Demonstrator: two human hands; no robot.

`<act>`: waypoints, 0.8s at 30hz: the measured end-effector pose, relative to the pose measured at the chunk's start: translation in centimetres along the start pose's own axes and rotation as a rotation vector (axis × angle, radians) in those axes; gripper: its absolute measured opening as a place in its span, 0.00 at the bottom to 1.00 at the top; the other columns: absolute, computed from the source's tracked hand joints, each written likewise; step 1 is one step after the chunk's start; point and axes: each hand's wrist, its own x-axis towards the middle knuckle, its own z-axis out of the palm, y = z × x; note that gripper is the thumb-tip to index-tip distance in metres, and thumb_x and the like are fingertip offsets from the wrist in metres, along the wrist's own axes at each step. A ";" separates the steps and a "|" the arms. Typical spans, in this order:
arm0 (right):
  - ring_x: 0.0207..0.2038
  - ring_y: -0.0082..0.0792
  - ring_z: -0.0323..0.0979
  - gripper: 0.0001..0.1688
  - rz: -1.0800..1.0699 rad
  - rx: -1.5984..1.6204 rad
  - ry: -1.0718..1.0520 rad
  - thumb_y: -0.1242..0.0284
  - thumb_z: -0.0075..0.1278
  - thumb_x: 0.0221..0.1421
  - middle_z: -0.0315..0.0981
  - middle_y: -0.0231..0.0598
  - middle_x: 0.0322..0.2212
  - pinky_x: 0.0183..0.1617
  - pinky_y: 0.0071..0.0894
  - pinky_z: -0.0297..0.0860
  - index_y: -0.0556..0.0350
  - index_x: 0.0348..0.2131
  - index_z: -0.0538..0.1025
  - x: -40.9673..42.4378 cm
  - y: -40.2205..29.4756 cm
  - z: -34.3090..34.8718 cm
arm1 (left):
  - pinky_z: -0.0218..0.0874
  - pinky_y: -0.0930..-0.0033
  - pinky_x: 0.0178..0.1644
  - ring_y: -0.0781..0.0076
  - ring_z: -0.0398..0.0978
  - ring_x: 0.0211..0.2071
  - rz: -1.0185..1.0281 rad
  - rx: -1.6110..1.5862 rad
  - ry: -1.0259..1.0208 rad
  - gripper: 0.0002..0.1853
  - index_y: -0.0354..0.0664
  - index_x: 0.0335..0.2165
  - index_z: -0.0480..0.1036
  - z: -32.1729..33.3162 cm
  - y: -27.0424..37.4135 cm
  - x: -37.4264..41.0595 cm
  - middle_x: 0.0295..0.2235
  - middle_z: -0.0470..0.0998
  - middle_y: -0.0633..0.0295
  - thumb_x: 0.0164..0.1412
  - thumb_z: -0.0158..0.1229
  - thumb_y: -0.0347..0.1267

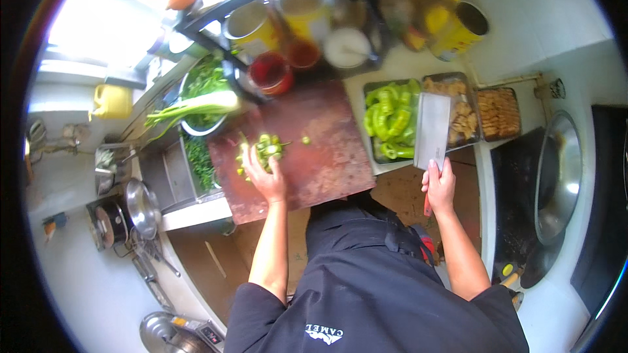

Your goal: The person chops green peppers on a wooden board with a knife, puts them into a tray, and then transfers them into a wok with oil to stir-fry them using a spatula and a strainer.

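My left hand [265, 176] rests with spread fingers on cut green pepper pieces [269, 145] at the left of a worn reddish-brown cutting board [324, 157]. Whether its fingers grip any piece cannot be told. One small piece [306, 140] lies apart to the right. My right hand [439, 187] grips the red handle of a cleaver [432, 130], off the board's right side. The cleaver's broad blade is raised in front of a metal tray [375, 156] of long green peppers [387, 113] and partly covers a tray of brown food pieces [463, 125].
A bowl of leafy greens with a thick green-and-white stalk [206, 106] stands left of the board. Behind it are a black rack [211, 41], a red container [270, 73] and yellow cans [458, 29]. Another tray of brown slices [498, 113] and a large wok [559, 176] are at right.
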 end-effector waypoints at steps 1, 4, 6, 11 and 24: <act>0.19 0.19 0.70 0.15 0.001 -0.003 -0.080 0.63 0.47 0.71 0.73 0.30 0.18 0.22 0.22 0.68 0.57 0.37 0.71 -0.8 -0.2 1.6 | 0.48 0.48 0.70 0.43 0.57 0.66 -0.069 0.044 0.011 0.32 0.36 0.62 0.64 -1.1 -2.7 0.2 0.65 0.61 0.43 0.62 0.57 0.36; 0.19 0.21 0.72 0.16 0.045 -0.046 -0.297 0.63 0.51 0.69 0.75 0.33 0.18 0.24 0.24 0.70 0.59 0.35 0.73 -3.1 0.1 7.1 | 0.44 0.46 0.72 0.42 0.53 0.68 -0.071 0.141 -0.025 0.37 0.38 0.67 0.57 -3.1 -8.8 2.1 0.67 0.56 0.42 0.63 0.57 0.36; 0.19 0.21 0.73 0.17 0.078 -0.124 -0.367 0.62 0.53 0.68 0.76 0.35 0.19 0.24 0.25 0.70 0.60 0.35 0.73 -4.0 1.1 10.8 | 0.41 0.47 0.73 0.41 0.51 0.69 -0.064 0.144 -0.084 0.39 0.39 0.68 0.56 -2.9 -11.2 3.4 0.68 0.54 0.41 0.65 0.56 0.43; 0.18 0.21 0.72 0.16 0.105 -0.119 -0.298 0.63 0.51 0.68 0.75 0.34 0.19 0.23 0.25 0.68 0.60 0.35 0.72 -4.1 3.9 16.7 | 0.34 0.41 0.73 0.47 0.49 0.72 -0.026 0.027 -0.288 0.38 0.48 0.68 0.59 -0.4 -11.8 5.0 0.70 0.56 0.50 0.66 0.53 0.52; 0.16 0.21 0.69 0.14 0.069 -0.100 -0.394 0.65 0.51 0.69 0.73 0.33 0.18 0.20 0.25 0.65 0.58 0.36 0.71 -5.5 0.5 30.2 | 0.57 0.45 0.65 0.40 0.63 0.63 0.053 -0.223 -0.292 0.44 0.45 0.60 0.69 -0.3 -4.7 3.3 0.61 0.66 0.48 0.48 0.71 0.51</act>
